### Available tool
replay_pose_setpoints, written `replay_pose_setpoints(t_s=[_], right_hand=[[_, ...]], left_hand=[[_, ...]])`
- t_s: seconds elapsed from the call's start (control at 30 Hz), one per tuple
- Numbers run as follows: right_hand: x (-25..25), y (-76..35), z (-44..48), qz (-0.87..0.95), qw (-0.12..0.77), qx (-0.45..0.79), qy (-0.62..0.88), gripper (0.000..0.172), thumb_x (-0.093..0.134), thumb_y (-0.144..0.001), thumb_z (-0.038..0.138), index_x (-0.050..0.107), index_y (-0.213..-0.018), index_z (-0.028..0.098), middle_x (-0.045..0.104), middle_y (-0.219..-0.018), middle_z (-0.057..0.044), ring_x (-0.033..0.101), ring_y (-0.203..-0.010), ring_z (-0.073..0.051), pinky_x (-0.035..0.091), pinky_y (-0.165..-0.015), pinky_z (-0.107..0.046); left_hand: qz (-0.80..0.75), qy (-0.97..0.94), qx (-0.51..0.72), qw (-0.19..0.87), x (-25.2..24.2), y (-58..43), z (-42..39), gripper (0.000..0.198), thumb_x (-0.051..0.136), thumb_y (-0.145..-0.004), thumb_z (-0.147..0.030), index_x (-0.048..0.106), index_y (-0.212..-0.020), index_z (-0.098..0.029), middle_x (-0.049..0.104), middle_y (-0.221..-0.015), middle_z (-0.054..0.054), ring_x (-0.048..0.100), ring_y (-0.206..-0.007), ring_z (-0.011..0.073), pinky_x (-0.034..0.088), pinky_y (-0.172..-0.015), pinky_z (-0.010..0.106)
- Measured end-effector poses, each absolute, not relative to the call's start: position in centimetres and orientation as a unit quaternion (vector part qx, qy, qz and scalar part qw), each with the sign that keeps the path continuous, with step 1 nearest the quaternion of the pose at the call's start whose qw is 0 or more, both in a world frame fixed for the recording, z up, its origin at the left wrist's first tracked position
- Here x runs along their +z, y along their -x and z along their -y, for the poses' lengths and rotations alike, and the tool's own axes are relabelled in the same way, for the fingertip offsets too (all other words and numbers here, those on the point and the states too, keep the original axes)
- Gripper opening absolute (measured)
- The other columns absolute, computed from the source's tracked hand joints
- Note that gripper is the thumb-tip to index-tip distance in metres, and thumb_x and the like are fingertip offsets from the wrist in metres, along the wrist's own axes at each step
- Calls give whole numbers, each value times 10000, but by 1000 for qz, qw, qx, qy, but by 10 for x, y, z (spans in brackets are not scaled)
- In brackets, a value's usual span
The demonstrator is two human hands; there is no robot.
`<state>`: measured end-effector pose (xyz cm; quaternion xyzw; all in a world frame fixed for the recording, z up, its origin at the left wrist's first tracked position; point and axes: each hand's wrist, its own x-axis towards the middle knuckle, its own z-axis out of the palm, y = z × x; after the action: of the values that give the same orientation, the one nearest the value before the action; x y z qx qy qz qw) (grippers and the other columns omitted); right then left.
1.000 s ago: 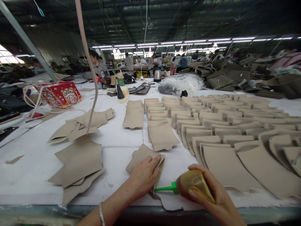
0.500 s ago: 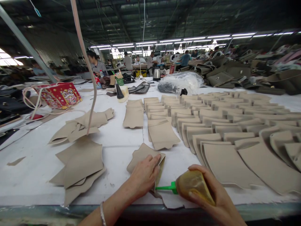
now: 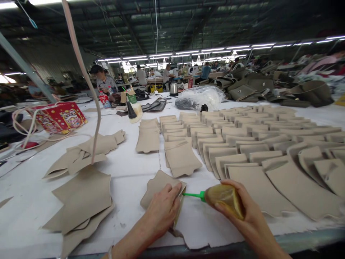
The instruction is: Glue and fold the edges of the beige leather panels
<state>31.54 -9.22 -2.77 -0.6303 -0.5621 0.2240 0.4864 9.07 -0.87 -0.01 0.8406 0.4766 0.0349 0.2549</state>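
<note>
Pressing down on one folded beige piece (image 3: 155, 185), the left hand (image 3: 161, 212) sits at 6 o'clock, close to the counter's (image 3: 129, 169) front edge. Its fingers (image 3: 172, 190) lie loose and nearly flat on the top layer, touching it rather than curling around it. Just at its 3 o'clock, the right hand (image 3: 244, 216) holds one amber glue bottle (image 3: 223, 198), fingers clenched round the body. The bottle's green nozzle (image 3: 192, 195) points toward 9 o'clock, and its tip meets the piece's right edge beside the left fingertips.

Bare white counter opens at 12 o'clock of the piece and again toward 8 o'clock, up to a heap of several overlapping beige pieces (image 3: 83, 198). A second heap (image 3: 88, 147) lies at 10 o'clock, with one pale strap (image 3: 97, 136) hanging down over it. One red patterned bag (image 3: 58, 117) stands farther off the same way. From 1 to 3 o'clock the counter is crowded with overlapping rows of beige pieces (image 3: 253, 187), too many to count, and the nearest lies just beside the right hand.
</note>
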Motion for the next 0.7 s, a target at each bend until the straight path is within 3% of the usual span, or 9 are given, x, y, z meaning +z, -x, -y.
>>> replay_pose_setpoints(t_s=[0.17, 0.7], right_hand=[[-33, -322, 93, 597, 478, 238, 598, 412, 635, -870, 435, 446, -1204, 285, 511, -1193, 2, 511, -1063, -209, 388, -907, -257], [-28, -330, 83, 617, 470, 163, 610, 373, 619, -884, 426, 461, -1189, 281, 535, -1131, -10, 536, -1014, -218, 411, -872, -281]], left_hand=[[-475, -843, 40, 251, -1, -94, 7, 484, 282, -913, -259, 432, -1372, -280, 584, -1010, 58, 597, -899, 214, 436, -799, 312], [-475, -838, 56, 263, -4, -93, 6, 476, 316, -891, -231, 474, -1332, -319, 585, -969, 43, 597, -885, 202, 438, -823, 306]])
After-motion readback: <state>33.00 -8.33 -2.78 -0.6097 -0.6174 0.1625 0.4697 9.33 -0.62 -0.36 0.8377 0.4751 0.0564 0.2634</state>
